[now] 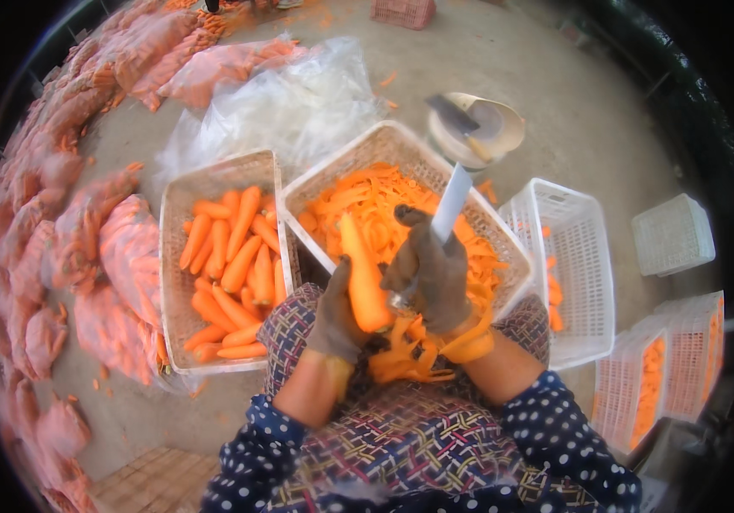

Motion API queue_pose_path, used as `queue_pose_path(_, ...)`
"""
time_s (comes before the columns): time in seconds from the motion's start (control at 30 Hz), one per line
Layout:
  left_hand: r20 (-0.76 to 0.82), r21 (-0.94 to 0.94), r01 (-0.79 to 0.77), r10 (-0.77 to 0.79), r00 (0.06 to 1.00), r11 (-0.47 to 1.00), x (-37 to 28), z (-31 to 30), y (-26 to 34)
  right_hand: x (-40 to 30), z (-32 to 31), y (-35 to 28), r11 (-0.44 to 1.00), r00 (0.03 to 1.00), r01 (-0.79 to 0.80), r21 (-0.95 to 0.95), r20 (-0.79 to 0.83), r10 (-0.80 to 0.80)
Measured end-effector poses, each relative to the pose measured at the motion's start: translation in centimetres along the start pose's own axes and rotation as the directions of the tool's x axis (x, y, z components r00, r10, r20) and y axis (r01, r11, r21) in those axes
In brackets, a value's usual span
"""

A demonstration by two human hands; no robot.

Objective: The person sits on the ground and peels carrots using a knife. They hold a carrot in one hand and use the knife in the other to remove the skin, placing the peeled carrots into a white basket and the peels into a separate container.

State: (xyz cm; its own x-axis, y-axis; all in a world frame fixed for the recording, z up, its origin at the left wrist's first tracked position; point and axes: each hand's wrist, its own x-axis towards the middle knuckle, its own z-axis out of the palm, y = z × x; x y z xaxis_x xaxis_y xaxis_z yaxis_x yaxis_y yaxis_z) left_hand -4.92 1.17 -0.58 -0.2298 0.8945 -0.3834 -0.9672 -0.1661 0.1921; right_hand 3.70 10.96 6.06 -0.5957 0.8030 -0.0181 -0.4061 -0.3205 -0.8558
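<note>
A large peeled carrot (362,276) is gripped in my gloved left hand (339,314), over my lap. Beside its lower end, my gloved right hand (434,276) is closed around a knife with its flat metal blade (452,202) pointing up and away. A second small metal tool, perhaps a peeler (399,300), shows under that hand, against the carrot. Long orange peelings (408,359) hang below the right hand and lie on my patterned apron (399,436). In front, a plastic crate (341,151) holds a heap of peelings. The crate to its left (168,269) holds whole carrots.
A white crate (582,276) with some carrot pieces stands at the right, near stacked crates (630,346). Beyond the peelings crate is a round container (511,128) with a dark-bladed tool across it. Clear plastic sheeting (296,102) and mesh sacks of carrots (133,250) lie at the left.
</note>
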Motion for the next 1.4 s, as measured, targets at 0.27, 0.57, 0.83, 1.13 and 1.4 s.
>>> queue_pose_path(0.27, -0.145, 0.366, 0.132, -0.083, 0.986, 0.921, -4.5, 4.8, -2.0, 12.1, -1.7, 2.1, 0.918, 0.975, 0.142, -0.371, -0.107, -0.194)
queue_pose_path(0.57, -0.023, -0.033, 0.025, -0.025, 0.999, 0.999, 0.4, -0.4, -0.3, -3.0, 0.3, 0.5, 0.99, 0.989, -0.104, -0.098, 0.098, 0.113)
queue_pose_path(0.83, -0.026, 0.299, 0.094, -0.091, 0.996, 0.95, -4.5, 3.2, -2.4, 13.5, -2.4, 0.7, 0.878, 0.948, 0.137, -0.46, -0.196, -0.25)
queue_pose_path(1.13, -0.143, -0.1, 0.112, -0.126, 0.982, 0.989, -0.5, 1.2, -1.1, -2.8, -0.3, 1.1, 0.992, 0.993, -0.025, -0.122, 0.113, 0.039)
queue_pose_path(1.4, -0.198, 0.302, 0.054, 0.007, 0.98, 0.952, -4.5, 4.4, -1.5, 13.5, -3.8, -0.4, 0.902, 0.942, 0.138, -0.408, -0.228, -0.247)
